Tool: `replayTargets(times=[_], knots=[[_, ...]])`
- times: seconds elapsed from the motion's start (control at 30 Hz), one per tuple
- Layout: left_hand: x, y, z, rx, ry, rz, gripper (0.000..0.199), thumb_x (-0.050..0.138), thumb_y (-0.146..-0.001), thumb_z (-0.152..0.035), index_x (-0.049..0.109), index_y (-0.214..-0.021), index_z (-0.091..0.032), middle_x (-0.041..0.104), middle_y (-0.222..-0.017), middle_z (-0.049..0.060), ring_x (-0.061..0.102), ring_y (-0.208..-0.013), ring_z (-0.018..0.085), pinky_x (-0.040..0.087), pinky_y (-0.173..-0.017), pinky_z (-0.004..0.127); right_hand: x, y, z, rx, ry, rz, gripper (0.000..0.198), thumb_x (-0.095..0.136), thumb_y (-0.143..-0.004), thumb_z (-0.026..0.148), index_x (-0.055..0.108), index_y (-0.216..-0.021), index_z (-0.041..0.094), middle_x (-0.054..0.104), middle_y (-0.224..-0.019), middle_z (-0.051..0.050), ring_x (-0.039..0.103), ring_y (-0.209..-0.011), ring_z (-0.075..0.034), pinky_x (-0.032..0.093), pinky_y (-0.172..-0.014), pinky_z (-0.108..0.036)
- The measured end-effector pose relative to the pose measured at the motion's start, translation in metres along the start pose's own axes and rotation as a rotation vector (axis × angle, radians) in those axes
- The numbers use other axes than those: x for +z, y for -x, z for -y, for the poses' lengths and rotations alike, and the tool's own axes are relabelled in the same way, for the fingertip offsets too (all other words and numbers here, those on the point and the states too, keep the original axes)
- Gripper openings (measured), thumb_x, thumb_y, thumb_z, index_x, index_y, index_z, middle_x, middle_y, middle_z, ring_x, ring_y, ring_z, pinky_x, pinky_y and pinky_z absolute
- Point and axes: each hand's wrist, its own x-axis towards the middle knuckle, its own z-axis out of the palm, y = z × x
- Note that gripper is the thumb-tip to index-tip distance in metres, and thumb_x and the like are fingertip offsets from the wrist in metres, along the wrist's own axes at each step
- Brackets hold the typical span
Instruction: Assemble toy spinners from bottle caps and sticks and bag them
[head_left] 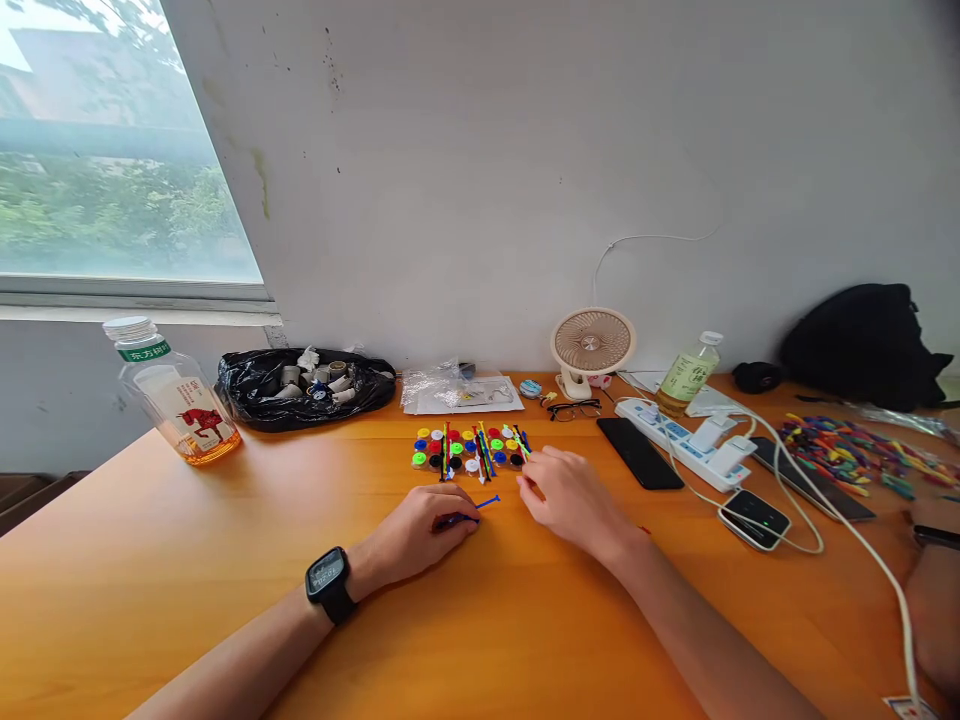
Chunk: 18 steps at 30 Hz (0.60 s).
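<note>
A slim blue plastic stick (489, 502) with a small flared tip lies near the centre of the frame, its end poking out past the left hand (431, 525). Just above it, small round discs (471, 466) in yellow, green, blue, red, white and black form rows, with bundles of coloured sticks (446, 450) lying upright in the frame between them. The left hand's fingers are curled closely together, holding the blue stick. The right hand (566, 495), right of centre, has its fingers bent and narrowly spaced at the right end of the rows; whether they grip a piece, I cannot tell. The discs look glossy, the table (262, 560) smooth, orange-brown and wood-toned. At centre left, a crinkled black plastic bag (247, 400) surrounds pale cylindrical pieces (340, 383); further left stands a clear, angular bottle (180, 400).
</note>
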Motion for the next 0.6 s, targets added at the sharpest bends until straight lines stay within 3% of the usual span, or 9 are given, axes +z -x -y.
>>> replayTargets(times=[0.07, 0.17, 0.3, 0.43, 0.6], knots=[[0.001, -0.001, -0.001, 0.025, -0.013, 0.002, 0.019, 0.060, -0.102, -0.026, 0.078, -0.108, -0.023, 0.077, -0.107, 0.007, 0.070, -0.096, 0.019, 0.056, -0.090, 0.030, -0.002, 0.000, 0.008, -0.034, -0.218, -0.053, 0.019, 0.054, -0.103, 0.021, 0.072, -0.096, 0.019, 0.075, -0.097, -0.009, 0.068, -0.092, -0.024, 0.045, -0.079, -0.033], [0.002, -0.002, -0.002, 0.069, -0.025, 0.008, 0.021, 0.057, -0.103, -0.022, 0.077, -0.110, -0.023, 0.077, -0.111, 0.006, 0.070, -0.102, 0.019, 0.055, -0.095, 0.030, 0.001, 0.002, 0.021, -0.031, -0.517, 0.046, 0.017, 0.056, -0.104, 0.026, 0.070, -0.112, 0.023, 0.075, -0.107, -0.004, 0.069, -0.091, -0.020, 0.047, -0.079, -0.030], [0.004, -0.001, -0.002, 0.063, -0.027, 0.004, 0.020, 0.056, -0.104, -0.022, 0.074, -0.113, -0.023, 0.076, -0.112, 0.006, 0.070, -0.103, 0.019, 0.055, -0.094, 0.029, 0.019, 0.001, 0.023, 0.029, -0.804, 0.219, 0.011, 0.060, -0.098, 0.023, 0.070, -0.101, 0.021, 0.073, -0.089, -0.001, 0.065, -0.077, -0.016, 0.045, -0.068, -0.026], [0.004, 0.000, 0.001, -0.017, -0.047, -0.035, 0.019, 0.061, -0.101, -0.026, 0.068, -0.119, -0.024, 0.076, -0.111, 0.004, 0.071, -0.097, 0.018, 0.055, -0.087, 0.028, 0.036, -0.005, 0.016, 0.126, -0.974, 0.241, 0.009, 0.065, -0.091, 0.024, 0.069, -0.086, 0.017, 0.069, -0.079, -0.001, 0.060, -0.072, -0.016, 0.043, -0.065, -0.025], [0.004, 0.000, 0.002, -0.045, -0.071, -0.034, 0.015, 0.063, -0.101, -0.031, 0.070, -0.113, -0.024, 0.077, -0.107, 0.004, 0.073, -0.095, 0.019, 0.055, -0.086, 0.029, 0.045, -0.008, 0.014, 0.212, -1.106, 0.283, 0.011, 0.068, -0.084, 0.026, 0.070, -0.080, 0.017, 0.067, -0.074, 0.000, 0.058, -0.070, -0.015, 0.041, -0.064, -0.025]])
